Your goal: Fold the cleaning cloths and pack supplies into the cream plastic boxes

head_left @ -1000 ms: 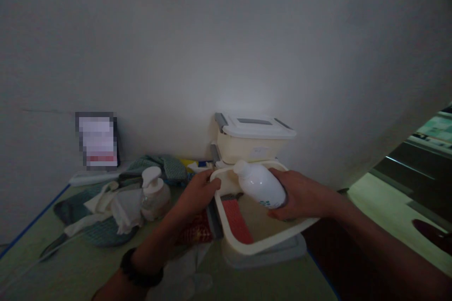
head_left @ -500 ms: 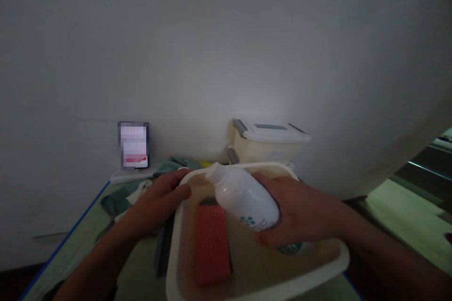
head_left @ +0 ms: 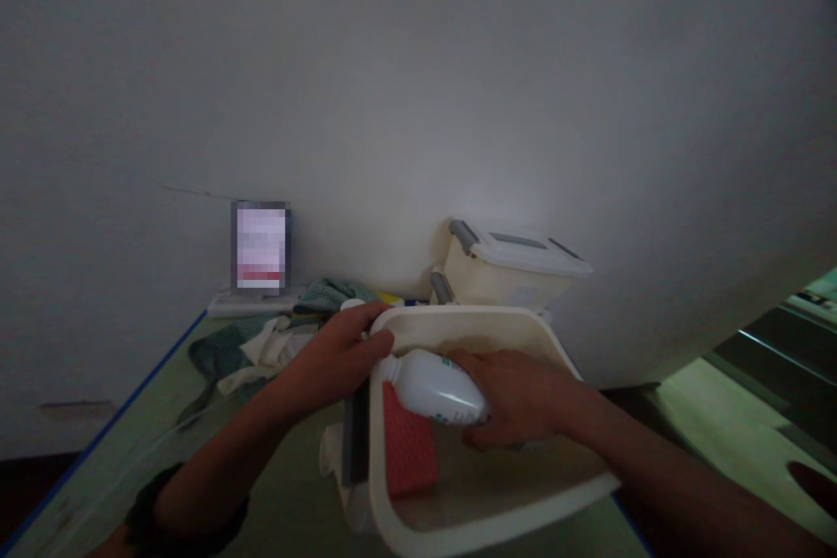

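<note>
A cream plastic basin [head_left: 458, 327] sits in front of me on the table. My left hand [head_left: 333, 357] grips its far left rim, fingers curled over the edge. My right hand [head_left: 516, 397] is closed around a white bottle [head_left: 432, 385] with teal print, lying on its side low inside the basin, cap pointing left. A red sponge [head_left: 409, 449] rests on the basin floor just below the bottle.
A lidded cream box [head_left: 516, 270] stands against the white wall behind the basin. Green and white cloths [head_left: 275, 344] lie at the left, near a small framed card [head_left: 260, 247]. Blue tape [head_left: 124, 414] marks the table's left edge. A dark gap opens at the right.
My right hand has lowered the bottle from above the basin down into it, onto its side. The left hand keeps its hold on the rim. The view shifted slightly.
</note>
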The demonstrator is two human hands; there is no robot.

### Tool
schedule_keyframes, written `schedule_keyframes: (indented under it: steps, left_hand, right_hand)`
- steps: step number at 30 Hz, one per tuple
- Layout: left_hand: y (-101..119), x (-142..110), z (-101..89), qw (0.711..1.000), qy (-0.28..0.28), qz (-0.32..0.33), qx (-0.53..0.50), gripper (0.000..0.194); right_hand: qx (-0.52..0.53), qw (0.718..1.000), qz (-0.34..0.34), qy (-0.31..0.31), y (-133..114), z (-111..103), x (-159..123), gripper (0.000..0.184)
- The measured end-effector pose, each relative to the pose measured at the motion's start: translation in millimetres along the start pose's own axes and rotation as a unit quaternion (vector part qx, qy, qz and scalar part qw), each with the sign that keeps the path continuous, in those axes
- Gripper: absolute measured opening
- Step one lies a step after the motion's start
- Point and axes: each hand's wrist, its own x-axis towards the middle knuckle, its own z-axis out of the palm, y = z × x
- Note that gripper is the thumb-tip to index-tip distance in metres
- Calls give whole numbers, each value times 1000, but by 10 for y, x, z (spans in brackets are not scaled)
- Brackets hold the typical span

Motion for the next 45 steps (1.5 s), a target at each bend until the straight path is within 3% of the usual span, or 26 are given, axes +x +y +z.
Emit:
schedule_keyframes:
  steps: [6,13,16,19,24,29,34,38,41,45]
  left_hand:
    - [-52,21,1,999,20,-31,-39,32]
    - [21,10,91,993,27,-60,-99,32]
    - [80,98,283,990,24,-64,-122,30]
    - [87,271,576,989,-16,-57,-135,31]
    - [-32,550,1057,993,-56,2,-101,36]
    - [-185,680,1245,996,-73,17,-48,36]
    - [-233,669,1187,997,-61,31,27,32]
    - [-126,464,1007,987,-23,60,146,34]
    - [-26,269,743,961,23,131,243,28]
    - [-51,109,239,930,100,194,295,22]
  right_hand:
    - [-7,1000,-22,13,63,96,54,85]
    - [32,998,24,38,261,-62,-190,78]
    - [46,997,48,45,409,-166,-362,55]
    - [43,994,86,59,629,-153,-487,44]
    - [44,992,108,47,1035,165,-545,41]
    - [49,991,110,53,1204,427,-478,31]
    - [25,984,149,93,1161,435,-422,28]
    - [7,975,176,135,921,364,-388,35]
    - [14,970,158,182,622,279,-334,33]
    - [47,963,87,250,190,143,-183,28]
